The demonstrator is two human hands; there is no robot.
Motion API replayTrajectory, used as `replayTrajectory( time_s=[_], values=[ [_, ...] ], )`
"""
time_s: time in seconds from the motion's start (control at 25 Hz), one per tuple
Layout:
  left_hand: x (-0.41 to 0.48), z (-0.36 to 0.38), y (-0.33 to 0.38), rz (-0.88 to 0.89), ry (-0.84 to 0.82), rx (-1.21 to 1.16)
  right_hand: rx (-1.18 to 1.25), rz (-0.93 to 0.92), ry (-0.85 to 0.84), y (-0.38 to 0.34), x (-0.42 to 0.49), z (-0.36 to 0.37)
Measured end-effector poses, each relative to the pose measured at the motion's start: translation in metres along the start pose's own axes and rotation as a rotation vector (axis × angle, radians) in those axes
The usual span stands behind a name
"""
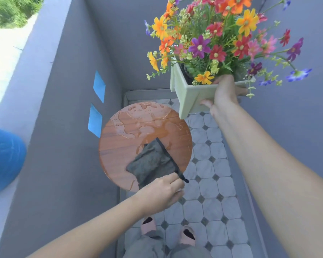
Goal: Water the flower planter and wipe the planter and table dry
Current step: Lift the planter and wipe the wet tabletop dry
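**Planter held clear while the wet table was wiped**

The right hand [224,94] held the flower planter [189,92] up in the air, to the far right of the round wooden table [119,146] and well apart from it. Its thumb lay against the near wall while the fingers curled over the rim, closed on the pale box. The flowers [222,34] spread wide above it.

The left hand [161,192] pinched the near corner of a dark grey cloth [151,161] between thumb and fingers; the cloth lay flat on the near right part of the tabletop. Pooled water [138,123] covered the far half.

The planter looked stiff and probably top-heavy; wet walls might be slippery, so a hold under the rim or base seemed safer than one side. The cloth was soft and limp, and pressing with a flat palm would likely gather more water than dragging by a corner.
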State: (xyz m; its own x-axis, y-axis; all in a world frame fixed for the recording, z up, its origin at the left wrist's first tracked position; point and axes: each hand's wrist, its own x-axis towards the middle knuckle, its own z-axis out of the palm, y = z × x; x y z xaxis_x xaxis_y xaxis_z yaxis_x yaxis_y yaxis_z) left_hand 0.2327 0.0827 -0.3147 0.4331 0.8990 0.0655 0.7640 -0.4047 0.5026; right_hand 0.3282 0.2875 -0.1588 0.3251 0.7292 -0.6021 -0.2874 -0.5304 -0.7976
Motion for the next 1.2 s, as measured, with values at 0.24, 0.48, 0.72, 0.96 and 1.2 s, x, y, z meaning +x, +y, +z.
replayTrajectory(
  time_s=[0.24, 0.48, 0.72, 0.96, 1.2],
  values=[
    [0.004, -0.037, -0.06, 0.352, -0.149, 0.277, -0.017, 0.001, 0.007, -0.001, -0.004, -0.005],
    [0.015, -0.01, -0.068, 0.363, -0.387, 0.429, -0.017, -0.011, -0.05, -0.003, -0.004, -0.008],
    [0.077, 0.008, -0.04, -0.14, -0.316, 0.35, -0.032, 0.004, -0.037, -0.003, 0.009, -0.007],
    [0.139, 0.01, -0.053, -0.424, -0.18, 0.321, -0.073, 0.044, -0.062, -0.001, 0.019, -0.006],
    [0.147, -0.011, -0.059, -0.246, 0.038, 0.255, -0.079, 0.002, -0.024, -0.007, 0.034, -0.007]
  ],
)
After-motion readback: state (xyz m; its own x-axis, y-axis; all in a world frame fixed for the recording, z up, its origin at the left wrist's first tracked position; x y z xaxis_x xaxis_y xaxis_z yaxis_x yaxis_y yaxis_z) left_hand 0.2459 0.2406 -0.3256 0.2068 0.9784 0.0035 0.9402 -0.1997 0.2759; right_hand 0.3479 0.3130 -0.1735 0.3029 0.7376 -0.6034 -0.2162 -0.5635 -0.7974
